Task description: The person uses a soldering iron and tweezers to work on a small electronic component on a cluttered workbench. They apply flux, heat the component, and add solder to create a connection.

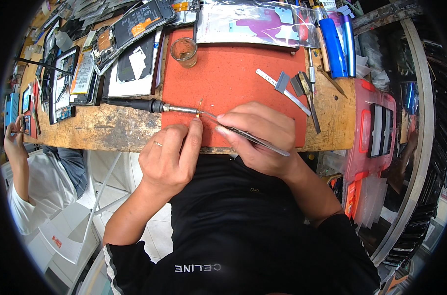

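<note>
My right hand (262, 135) grips a pair of metal tweezers (255, 139), their points reaching left over the red mat (233, 81). Close to those points is the tip of a soldering iron (152, 105), whose dark handle lies to the left across the bench. Just below the iron's tip, my left hand (172, 152) is closed, its index finger stretched to a tiny gold-coloured part (198, 114). The thumb is hidden, and what the fingertips hold is too small to make out. A thin orange strip (201, 104) shows beside the iron's tip.
A small glass cup (184, 52) stands on the mat. Opened phones (83, 78) crowd the left. A bagged panel (248, 24) lies at the back. Blades (282, 82), a brush (304, 86) and blue cylinders (334, 49) sit right. At far left is another person's hand (16, 142).
</note>
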